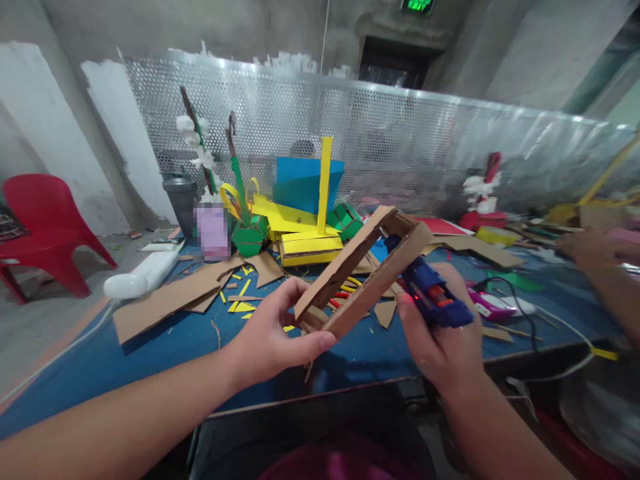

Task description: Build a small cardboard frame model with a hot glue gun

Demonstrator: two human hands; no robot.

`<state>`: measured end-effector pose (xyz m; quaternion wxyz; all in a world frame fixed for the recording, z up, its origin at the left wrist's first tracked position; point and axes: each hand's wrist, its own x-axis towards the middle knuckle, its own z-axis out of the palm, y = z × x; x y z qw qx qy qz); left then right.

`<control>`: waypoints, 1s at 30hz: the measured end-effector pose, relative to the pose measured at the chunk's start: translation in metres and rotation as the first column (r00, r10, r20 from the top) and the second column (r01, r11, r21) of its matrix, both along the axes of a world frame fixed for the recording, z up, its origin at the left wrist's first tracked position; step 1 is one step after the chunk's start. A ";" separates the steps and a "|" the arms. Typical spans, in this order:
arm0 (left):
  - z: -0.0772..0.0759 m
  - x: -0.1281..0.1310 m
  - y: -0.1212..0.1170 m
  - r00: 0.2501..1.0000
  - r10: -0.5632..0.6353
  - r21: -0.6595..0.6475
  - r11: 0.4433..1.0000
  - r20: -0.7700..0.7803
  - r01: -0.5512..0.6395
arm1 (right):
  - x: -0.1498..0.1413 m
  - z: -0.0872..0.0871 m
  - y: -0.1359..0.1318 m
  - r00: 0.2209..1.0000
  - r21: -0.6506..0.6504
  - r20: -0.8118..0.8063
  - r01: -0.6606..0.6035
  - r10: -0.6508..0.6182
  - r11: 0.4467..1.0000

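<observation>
Crowding the back of the blue table [100, 367], in front of a perforated metal panel [250, 127]: a yellow model [311, 247] with an upright post, a blue sheet [310, 183] behind it, a green planter [249, 237] to its left, then a dark lidded cup [181, 200]. Strewn nearer, beneath and around the raised work: brown cardboard offcuts [170, 303] and thin yellow scraps [243, 307], partly hidden from view by the cardboard frame [345, 263]. Over to the right, a magenta device [487, 303] with a dark cord, and farther along, another person's hand [595, 250], blurred. Made of plain brown board, long, narrow and open through the middle, with straight walls and rough cut edges; held up above the table, slanting from lower left to upper right. Gripped at its lower end by the left hand [280, 327], thumb along the near side, fingers curled round behind, forearm reaching in from the lower left. Closed round a glossy blue plastic tool [433, 290] with an orange part, the right hand [445, 333], thumb toward the frame, wrist rising from the lower right. Angled up and leftward, with the tool's dark front end at the frame's upper opening; too unclear to tell touching from apart.
</observation>
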<state>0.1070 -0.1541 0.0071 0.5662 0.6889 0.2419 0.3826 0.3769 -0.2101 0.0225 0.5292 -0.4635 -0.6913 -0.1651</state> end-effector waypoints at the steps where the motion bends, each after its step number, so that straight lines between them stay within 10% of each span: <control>1: 0.000 0.000 0.000 1.000 -0.003 0.001 1.000 -0.001 0.003 | 0.000 0.000 0.000 1.000 -0.001 -0.003 -0.006 0.006 1.000; 30: 0.003 0.002 -0.005 0.999 0.009 0.007 1.000 0.041 -0.010 | -0.001 0.002 -0.005 0.991 0.004 0.073 0.114 -0.114 0.994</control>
